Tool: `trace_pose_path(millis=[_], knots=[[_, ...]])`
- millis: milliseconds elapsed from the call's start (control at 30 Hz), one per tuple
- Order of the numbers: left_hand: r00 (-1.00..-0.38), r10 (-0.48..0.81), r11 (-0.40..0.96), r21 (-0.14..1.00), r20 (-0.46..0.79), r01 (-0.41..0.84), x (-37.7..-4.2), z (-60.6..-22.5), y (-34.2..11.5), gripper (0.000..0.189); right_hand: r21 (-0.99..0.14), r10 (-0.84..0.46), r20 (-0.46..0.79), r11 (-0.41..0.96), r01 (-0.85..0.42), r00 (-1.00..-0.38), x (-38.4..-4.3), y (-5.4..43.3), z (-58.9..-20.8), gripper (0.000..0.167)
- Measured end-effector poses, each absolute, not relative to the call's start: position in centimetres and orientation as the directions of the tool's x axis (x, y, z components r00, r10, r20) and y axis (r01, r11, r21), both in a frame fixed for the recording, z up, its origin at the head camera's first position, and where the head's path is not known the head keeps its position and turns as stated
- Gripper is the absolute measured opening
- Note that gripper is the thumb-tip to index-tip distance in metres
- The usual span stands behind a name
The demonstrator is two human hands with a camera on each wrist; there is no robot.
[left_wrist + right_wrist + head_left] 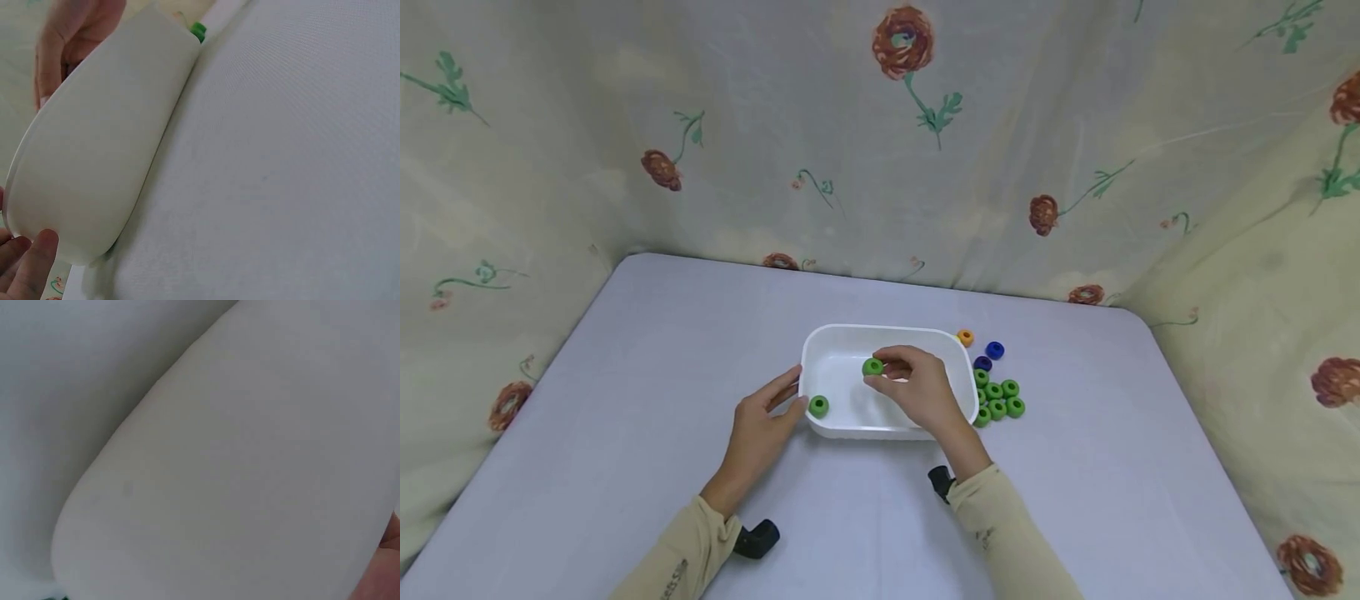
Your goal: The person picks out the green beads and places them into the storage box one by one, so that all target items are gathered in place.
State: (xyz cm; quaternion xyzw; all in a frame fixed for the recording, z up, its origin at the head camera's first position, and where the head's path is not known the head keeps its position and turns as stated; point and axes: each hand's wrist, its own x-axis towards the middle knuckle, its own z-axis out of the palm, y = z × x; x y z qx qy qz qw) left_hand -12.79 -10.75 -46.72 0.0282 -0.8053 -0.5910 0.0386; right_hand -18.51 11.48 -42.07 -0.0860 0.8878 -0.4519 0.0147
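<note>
A white rectangular tub (850, 432) stands on the table, a green bead (818, 406) lying in its front left corner. Over the tub's middle, my right hand (922, 392) pinches another green bead (872, 367) between thumb and fingertips. My left hand (763, 433) rests its fingertips and thumb against the tub's left end. In the left wrist view, left fingers (37, 259) touch the outer wall. The tub's wall (237, 456) fills most of the right wrist view, hiding the pinched bead; only a bit of the right hand (378, 575) shows at the edge.
Several green beads (1011, 388) cluster by the tub's right end. Behind them lie a blue bead (995, 350), a dark blue bead (982, 363) and an orange bead (966, 337). A flowered cloth (850, 167) hangs behind the pale table (700, 333).
</note>
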Motion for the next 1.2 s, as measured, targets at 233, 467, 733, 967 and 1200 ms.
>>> trace_pose_path(millis=[233,467,733,967,1200], knots=[[-0.995,-0.093,0.290,0.957,0.020,-0.008,-12.8,-46.6,-10.8,0.051,-0.793,-0.241,0.064,0.577,-0.196,-0.968,-19.2,10.4,-42.5,0.035],[-0.996,-0.083,0.296,0.955,0.019,-0.007,-12.9,-46.8,-10.8,0.052,-0.779,-0.310,0.049,0.583,-0.230,-0.950,-19.7,9.0,-43.0,0.034],[-0.997,-0.071,0.292,0.957,0.012,-0.009,-12.9,-46.9,-11.0,0.052,-0.758,-0.377,-0.050,0.617,-0.211,-0.925,-20.1,7.9,-43.6,0.034],[-0.998,-0.068,0.278,0.960,0.009,-0.010,-12.9,-46.8,-11.0,0.051,-0.708,-0.423,-0.087,0.663,-0.243,-0.902,-20.4,7.4,-44.3,0.032],[-0.997,-0.068,0.284,0.959,0.021,0.001,-12.9,-46.8,-11.1,0.051,-0.672,-0.462,-0.088,0.681,-0.290,-0.883,-20.5,6.9,-44.4,0.032]])
